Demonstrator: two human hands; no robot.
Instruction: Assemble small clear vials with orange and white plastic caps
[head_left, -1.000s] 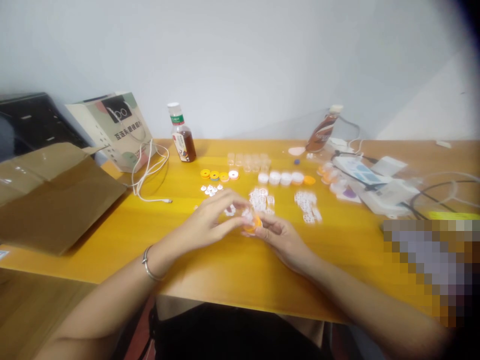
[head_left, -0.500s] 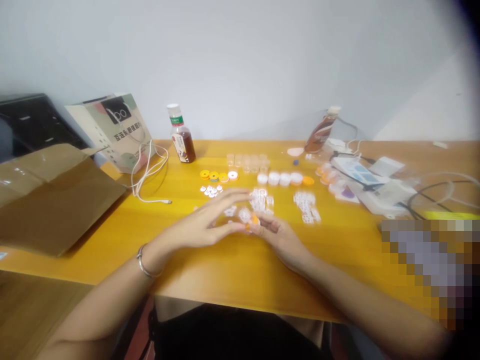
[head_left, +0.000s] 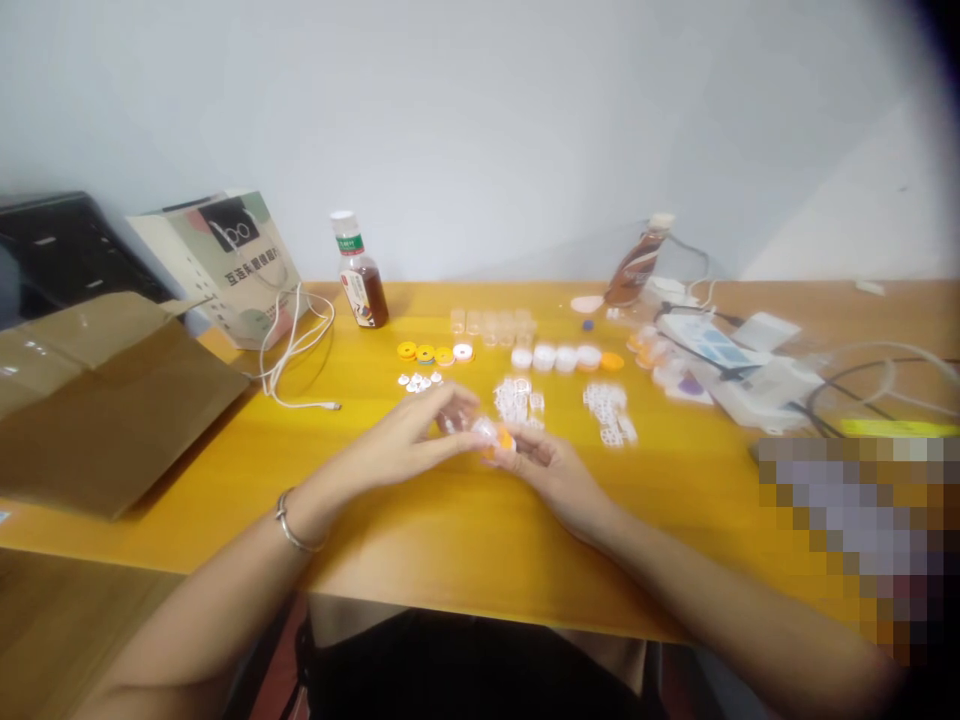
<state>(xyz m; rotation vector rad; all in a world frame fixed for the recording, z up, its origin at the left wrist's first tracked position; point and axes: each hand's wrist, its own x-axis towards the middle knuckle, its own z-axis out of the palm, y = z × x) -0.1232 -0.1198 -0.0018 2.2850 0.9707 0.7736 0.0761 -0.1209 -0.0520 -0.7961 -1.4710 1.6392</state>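
Note:
Between my two hands, above the middle of the table, is a small round orange-and-white piece (head_left: 505, 438), blurred by motion. My right hand (head_left: 559, 475) pinches its orange side with thumb and fingers. My left hand (head_left: 412, 430) wears a silver bracelet at the wrist; its fingers are curled and its thumb presses the whitish side of the piece. Just beyond the hands lies a heap of small white cut-out parts (head_left: 513, 400). Small white pegged discs (head_left: 420, 382) lie past the left fingers, partly behind them.
Yellow and white rings (head_left: 425, 354), white round caps (head_left: 555, 357) and clear cups (head_left: 499, 326) stand in rows. More white parts (head_left: 609, 412) lie right. Two drink bottles (head_left: 364, 290), a paper bag (head_left: 251, 265), a cardboard box (head_left: 127, 410) and a cable (head_left: 289, 345) surround the table (head_left: 420, 555).
The fingers of my left hand have curled in from a stretched position and its thumb has come against the piece. My right hand keeps its pinch. The view has shifted slightly.

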